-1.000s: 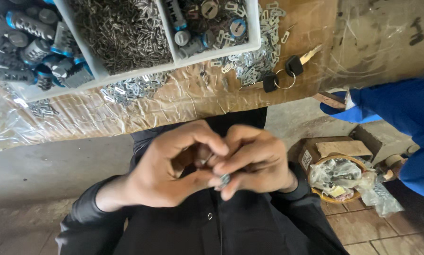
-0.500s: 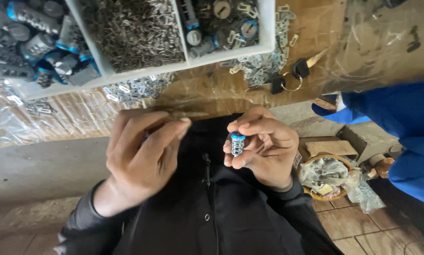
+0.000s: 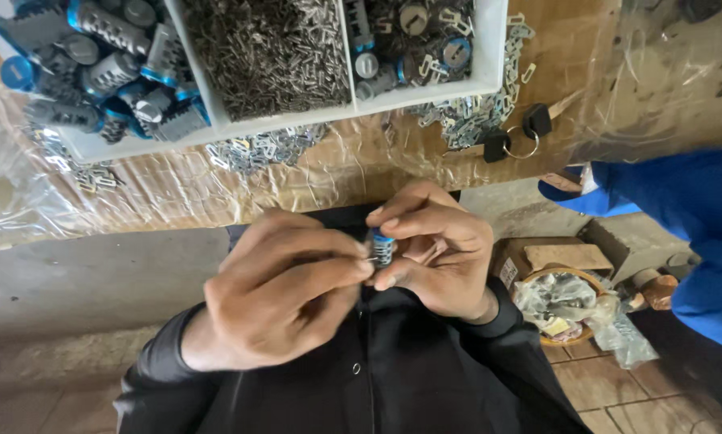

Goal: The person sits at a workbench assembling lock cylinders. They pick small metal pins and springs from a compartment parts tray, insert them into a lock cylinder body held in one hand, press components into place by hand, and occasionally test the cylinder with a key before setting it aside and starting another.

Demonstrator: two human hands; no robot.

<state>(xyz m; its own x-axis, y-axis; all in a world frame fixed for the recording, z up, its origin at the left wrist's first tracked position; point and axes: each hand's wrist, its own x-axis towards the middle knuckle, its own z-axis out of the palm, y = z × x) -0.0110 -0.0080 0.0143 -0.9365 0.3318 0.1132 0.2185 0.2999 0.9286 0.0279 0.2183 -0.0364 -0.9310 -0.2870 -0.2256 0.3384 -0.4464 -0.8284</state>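
The right hand [image 3: 441,249] gripped a small cylinder [image 3: 381,246] while the left hand [image 3: 284,293] pinched at it, apparently mid-assembly, needing fine alignment.

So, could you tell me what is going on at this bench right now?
A person in a dark jacket holds a small blue-and-grey lock cylinder up in the fingers of the right hand, while the left hand pinches at its side. Both hands are close to the chest, below the bench edge. On the bench sits a white divided tray with more cylinders, small metal pins and other parts; loose metal clips and a pair of black keys lie beside it. A blue sleeve shows at the right.
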